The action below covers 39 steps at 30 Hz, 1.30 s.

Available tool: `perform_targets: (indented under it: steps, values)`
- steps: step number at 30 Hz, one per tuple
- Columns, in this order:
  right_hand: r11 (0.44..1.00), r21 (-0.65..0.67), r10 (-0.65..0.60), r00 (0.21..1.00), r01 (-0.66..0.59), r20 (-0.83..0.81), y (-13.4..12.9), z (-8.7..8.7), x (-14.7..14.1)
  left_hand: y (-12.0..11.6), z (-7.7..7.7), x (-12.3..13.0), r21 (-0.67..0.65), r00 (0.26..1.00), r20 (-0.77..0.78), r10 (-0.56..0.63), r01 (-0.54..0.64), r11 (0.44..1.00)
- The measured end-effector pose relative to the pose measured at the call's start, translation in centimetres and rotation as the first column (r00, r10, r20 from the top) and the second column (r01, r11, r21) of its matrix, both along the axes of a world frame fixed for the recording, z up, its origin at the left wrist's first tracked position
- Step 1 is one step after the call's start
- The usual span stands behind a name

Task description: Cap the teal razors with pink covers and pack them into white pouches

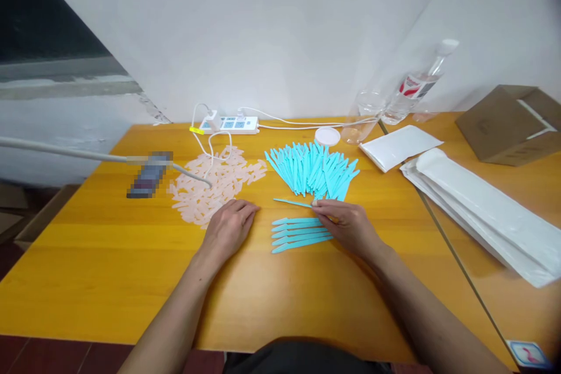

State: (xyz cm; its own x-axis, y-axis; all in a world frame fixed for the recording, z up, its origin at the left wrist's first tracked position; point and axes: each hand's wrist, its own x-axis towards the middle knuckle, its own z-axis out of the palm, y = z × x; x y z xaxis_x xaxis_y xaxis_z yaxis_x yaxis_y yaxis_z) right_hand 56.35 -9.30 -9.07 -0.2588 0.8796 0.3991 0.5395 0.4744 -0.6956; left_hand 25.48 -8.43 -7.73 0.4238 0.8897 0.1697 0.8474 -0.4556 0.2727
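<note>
A yellow-brown wooden table [109, 269] fills the lower frame against a white wall [272, 29], with dark red floor tiles [100, 356] at lower left. At centre, the right hand [348, 223] pinches one blue stick [293, 203] between thumb and fingers, above a row of blue sticks [293, 234]. The left hand [230, 225] rests beside the pale pink pieces [205, 187], left of centre; whether its fingertips press together, I cannot tell.

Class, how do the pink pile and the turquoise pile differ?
The pink pile is made of short pieces, the turquoise pile of longer, slimmer ones. A white cable trails over the pink pile; no cable crosses the turquoise pile. Both lie loose on the wooden table.
</note>
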Motion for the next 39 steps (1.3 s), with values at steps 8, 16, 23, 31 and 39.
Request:
perform_targets:
  steps: [8, 16, 23, 31, 39]
  values:
    - [0.994, 0.004, 0.105, 0.985, -0.106, 0.136, 0.4, -0.7, 1.0, 0.5, 1.6, -0.2, -0.008, 0.993, -0.103, 0.062, -0.063, 0.998]
    - [0.977, -0.198, 0.118, 0.973, -0.078, 0.197, 0.8, 1.5, 0.3, 0.7, 0.6, -1.1, -0.146, 0.984, 0.125, 0.128, -0.109, 0.983]
    - [0.980, -0.195, 0.127, 0.889, -0.043, 0.440, 1.6, 2.9, -0.4, 0.5, 1.5, -0.4, -0.012, 0.994, -0.096, 0.051, -0.053, 0.999]
    - [0.998, 0.032, 0.044, 0.984, -0.051, 0.173, 0.5, 0.8, 0.3, 0.6, 1.5, 0.1, -0.507, 0.574, 0.637, 0.515, -0.192, 0.840]
    - [0.981, 0.181, 0.040, 0.991, -0.063, 0.128, -0.3, 0.1, 0.0, -1.0, 0.2, 2.8, -0.667, 0.051, 0.731, 0.680, -0.159, 0.728]
